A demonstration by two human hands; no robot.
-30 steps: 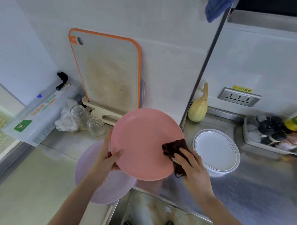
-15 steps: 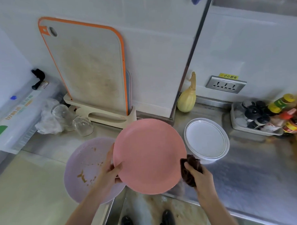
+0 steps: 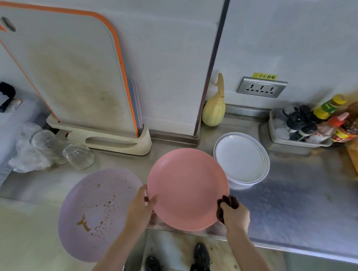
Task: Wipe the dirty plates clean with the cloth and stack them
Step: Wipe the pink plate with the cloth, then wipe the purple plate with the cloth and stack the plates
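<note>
Between the two hands, in the head view, the pink plate was held over the bench edge. The left hand had its fingers clamped on the plate's left rim, thumb on the face. The right hand had its fingers closed around the bunched dark cloth at the plate's right rim.

A second before, the cloth was rubbing the plate's face; now it had slid off to the rim, and the plate had dropped from steeply tilted to nearly flat, face up. The face showed no marks, so wiping of this plate was probably finished and stacking was likely next.

Being round, the plate had no long axis; its hollow faced up toward the camera.

Just beyond the right fingers sat the white plate on the bench, the likely stack. Left of the left fingers lay the purple plate, still spattered brown and unwiped.
</note>
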